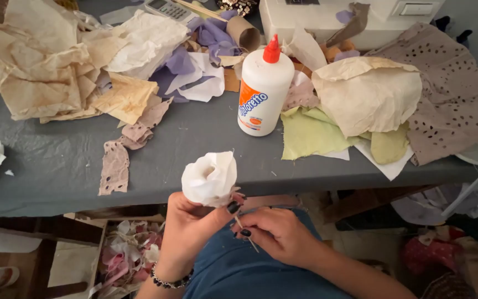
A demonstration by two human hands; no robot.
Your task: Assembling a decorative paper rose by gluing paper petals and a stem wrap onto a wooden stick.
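Observation:
My left hand (186, 230) grips the base of a white paper flower (210, 177), rolled like a rose, just in front of the table's near edge. My right hand (275, 232) is beside it, fingers pinched on a thin wooden stick (245, 232) that runs up under the flower. Both hands have dark nails; the left wrist wears a beaded bracelet. A white glue bottle (262, 88) with a red cap stands upright on the grey table (56, 166), beyond the flower.
Crumpled cream, white, purple and green paper scraps (45, 61) cover the back of the table. Perforated mauve paper (455, 94) lies right, a cardboard tube (244, 32) and calculator (164, 8) at the back. A box of scraps (131, 249) sits below.

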